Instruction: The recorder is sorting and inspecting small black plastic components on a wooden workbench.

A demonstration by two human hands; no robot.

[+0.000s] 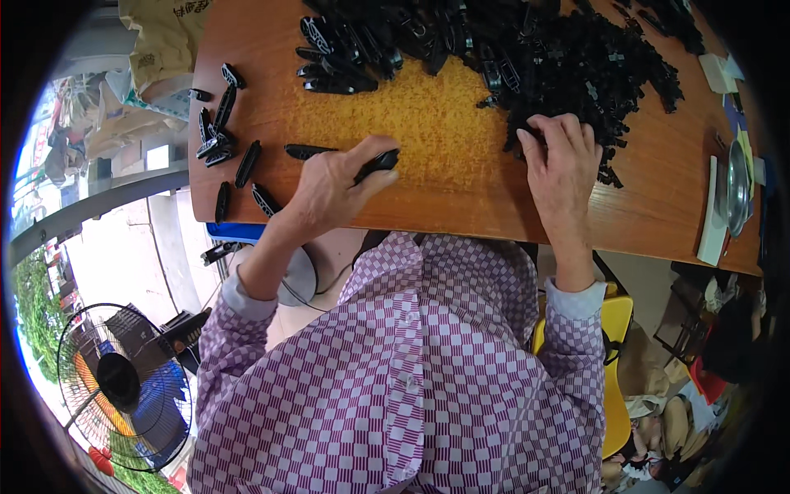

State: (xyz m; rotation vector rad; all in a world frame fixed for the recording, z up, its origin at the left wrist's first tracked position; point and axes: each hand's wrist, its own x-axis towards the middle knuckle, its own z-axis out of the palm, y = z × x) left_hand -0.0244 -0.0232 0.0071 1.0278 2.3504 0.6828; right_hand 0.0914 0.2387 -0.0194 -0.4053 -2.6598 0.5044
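Observation:
My left hand [329, 183] is closed round a black, elongated plastic piece [378, 166] with a rounded end, held just above the near part of the table. A second slim black piece [308, 151] shows beside the back of that hand; whether it lies on the table or is also held is hidden. At the right, my right hand [563, 165] rests at the near edge of a heap of small black plastic parts [568, 78]. Its fingers are bent and its thumb stands apart from them, with nothing visible between.
Longer black pieces [346, 62] lie at the back of the wooden table [461, 214]. Several similar pieces [247, 163] are scattered at its left end. A metal dish [738, 185] sits by the right edge. Below are a fan [119, 383] and a yellow chair [619, 370].

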